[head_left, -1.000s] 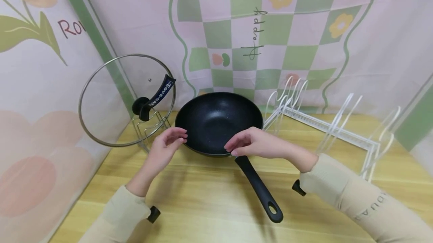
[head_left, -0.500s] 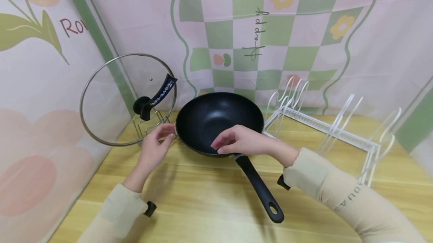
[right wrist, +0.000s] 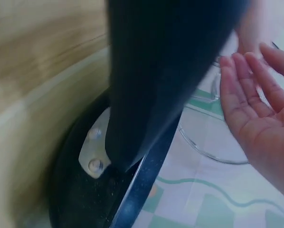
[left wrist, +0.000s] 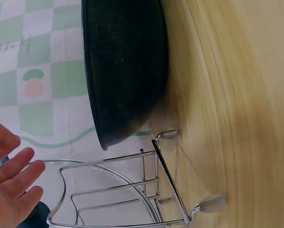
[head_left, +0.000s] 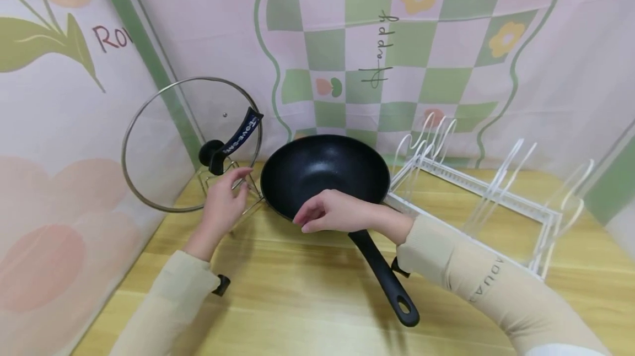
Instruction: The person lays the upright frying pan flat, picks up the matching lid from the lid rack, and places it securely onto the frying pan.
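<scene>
My left hand [head_left: 220, 204], fingers loosely bent and holding nothing, is at the silver wire rack [left wrist: 154, 190], just below the black handle [head_left: 216, 153] of a glass lid [head_left: 166, 149]. That lid stands tilted in the rack, its metal rim toward the back left. A black wok [head_left: 324, 166] sits on the table, its long handle [head_left: 384, 279] pointing to the front right. Over the wok's near rim hangs my right hand [head_left: 333, 212], fingers relaxed with nothing in them; it hides part of that rim. In the right wrist view the handle blocks much of the scene.
To the right of the wok is a white rack [head_left: 468, 179] with upright wire dividers, partly behind my right sleeve [head_left: 466, 262]. Patterned cloth walls [head_left: 362, 42] close off the back and left of the wooden table [head_left: 283, 295].
My left hand has moved left and up, from the wok's rim to the wire rack below the lid handle. The right hand has shifted left across the wok's near rim. Wok and lid stay put.
</scene>
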Demonstrator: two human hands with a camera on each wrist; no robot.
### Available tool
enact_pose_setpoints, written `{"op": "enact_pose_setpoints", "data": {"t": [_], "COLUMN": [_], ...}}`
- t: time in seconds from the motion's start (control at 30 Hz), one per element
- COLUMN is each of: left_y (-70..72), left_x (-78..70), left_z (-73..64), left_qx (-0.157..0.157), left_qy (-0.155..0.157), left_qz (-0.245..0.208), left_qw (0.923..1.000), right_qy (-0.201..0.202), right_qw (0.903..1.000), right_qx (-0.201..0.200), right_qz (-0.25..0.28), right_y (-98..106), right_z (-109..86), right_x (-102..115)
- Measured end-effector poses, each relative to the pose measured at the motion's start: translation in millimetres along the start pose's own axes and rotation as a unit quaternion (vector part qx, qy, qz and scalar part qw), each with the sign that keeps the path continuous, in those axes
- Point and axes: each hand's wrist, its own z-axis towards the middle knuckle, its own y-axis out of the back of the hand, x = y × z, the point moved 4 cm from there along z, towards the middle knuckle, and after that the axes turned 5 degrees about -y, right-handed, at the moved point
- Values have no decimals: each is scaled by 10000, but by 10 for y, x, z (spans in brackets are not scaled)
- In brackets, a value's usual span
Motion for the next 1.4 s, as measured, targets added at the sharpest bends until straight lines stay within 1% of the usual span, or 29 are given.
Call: {"op": "enact_pose_setpoints", "data": {"t": [0.13, 0.23, 0.33, 0.43, 0.5, 0.6, 0.7, 0.8, 0.97, 1.07, 1.2, 1.3, 1.4], "left_y": [-38, -51, -63, -72, -74, -77, -85, -89, -85, -78, -68, -67, -71], "left_x": [28, 62, 86, 97, 102, 112, 129, 143, 161, 177, 208, 243, 279], "left_z": [39, 50, 62, 79, 89, 106, 129, 154, 173, 176, 192, 199, 199], "left_qx": [171, 199, 224, 189, 149, 152, 290, 422, 465, 479, 410, 377, 366], "left_qy": [192, 316, 280, 141, 84, 102, 269, 417, 524, 575, 490, 474, 496], "left_qz": [193, 345, 416, 501, 600, 761, 837, 912, 1059, 1192, 1335, 1332, 1296], "left_qw": [9995, 9987, 9985, 9985, 9981, 9969, 9957, 9941, 9919, 9901, 9890, 9892, 9896], "right_qy": [-66, -151, -175, -78, -40, -122, -290, -358, -420, -528, -701, -790, -752], "right_qw": [9998, 9991, 9982, 9978, 9978, 9978, 9975, 9973, 9975, 9979, 9974, 9947, 9882], "right_qx": [161, 293, 322, 318, 327, 368, 427, 501, 499, 360, -59, -570, -1231], "right_qz": [-108, -273, -481, -584, -583, -536, -480, -406, -278, -120, 156, 329, 518], "right_y": [-49, -40, 13, 58, 63, 41, 4, -30, -42, 10, 137, 252, 372], "right_z": [58, 77, 101, 158, 215, 316, 423, 522, 669, 743, 814, 870, 928], "right_x": [-7, 37, 119, 218, 272, 318, 335, 372, 417, 401, 362, 324, 310]}}
